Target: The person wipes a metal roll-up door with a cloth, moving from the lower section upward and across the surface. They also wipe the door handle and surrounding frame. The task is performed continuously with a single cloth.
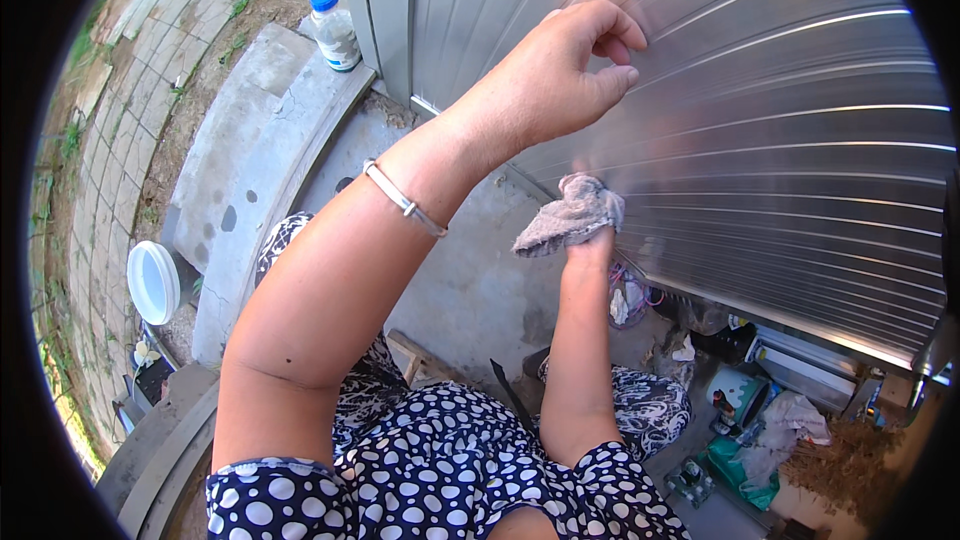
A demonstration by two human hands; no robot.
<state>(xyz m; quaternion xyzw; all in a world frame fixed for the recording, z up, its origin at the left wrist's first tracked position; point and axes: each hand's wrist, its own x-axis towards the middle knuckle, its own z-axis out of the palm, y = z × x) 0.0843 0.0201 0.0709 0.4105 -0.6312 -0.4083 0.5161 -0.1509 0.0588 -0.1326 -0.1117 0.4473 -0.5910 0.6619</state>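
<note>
My left hand is raised in front of the ribbed silver metal door, its fingers loosely bent and the thumb apart from them. Nothing shows in it, and whether the fingertips touch the metal cannot be told. Lower down, a greyish-pink cloth covers most of my right hand, which grips it against or very close to the door's surface. One corner of the cloth hangs out to the left. The right fingers are hidden under the fabric.
A clear jar with a blue lid stands on the concrete step by the grey door frame. A white tub is at the left. Plastic bags, a green container and other clutter lie at the lower right.
</note>
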